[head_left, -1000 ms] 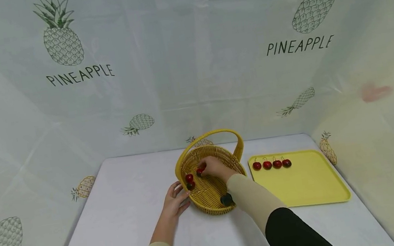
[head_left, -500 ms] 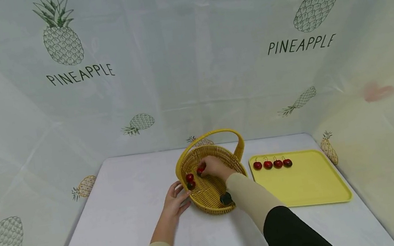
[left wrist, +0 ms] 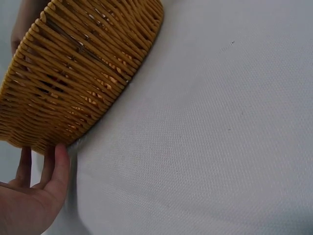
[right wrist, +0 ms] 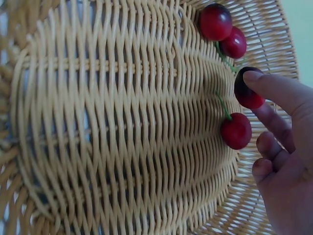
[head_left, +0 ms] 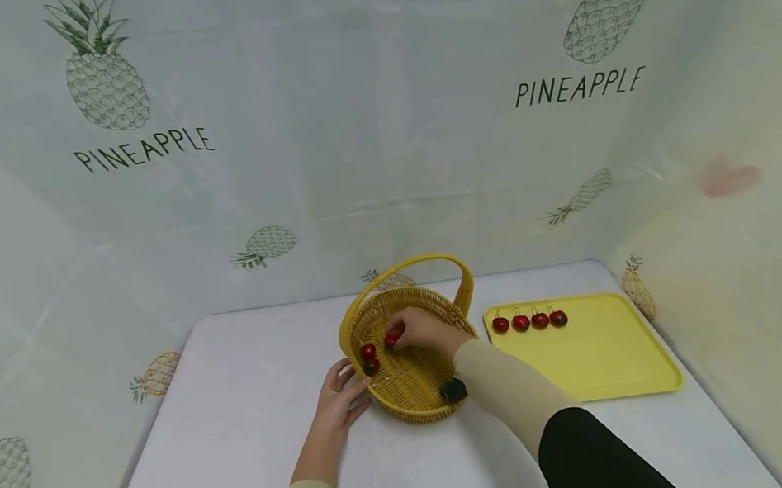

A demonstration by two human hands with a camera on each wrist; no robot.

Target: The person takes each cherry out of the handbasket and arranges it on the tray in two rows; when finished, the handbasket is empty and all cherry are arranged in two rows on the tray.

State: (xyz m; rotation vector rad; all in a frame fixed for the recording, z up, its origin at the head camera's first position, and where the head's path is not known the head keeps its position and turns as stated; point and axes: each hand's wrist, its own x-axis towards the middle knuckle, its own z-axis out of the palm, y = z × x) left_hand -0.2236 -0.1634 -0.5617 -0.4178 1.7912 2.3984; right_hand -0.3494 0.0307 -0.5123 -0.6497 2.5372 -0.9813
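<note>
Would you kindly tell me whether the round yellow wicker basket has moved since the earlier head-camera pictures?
No, not visibly: the round yellow wicker basket keeps its place left of the rectangular yellow tray in the head view.

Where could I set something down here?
Free: the table, from its left edge to the left hand; the tray, from its cherries to its right edge. Crowded: the basket, at its left, where the right hand pinches a cherry beside others.

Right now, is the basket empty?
Not empty: the right wrist view shows four cherries inside the basket, one pinched by the right hand.
</note>
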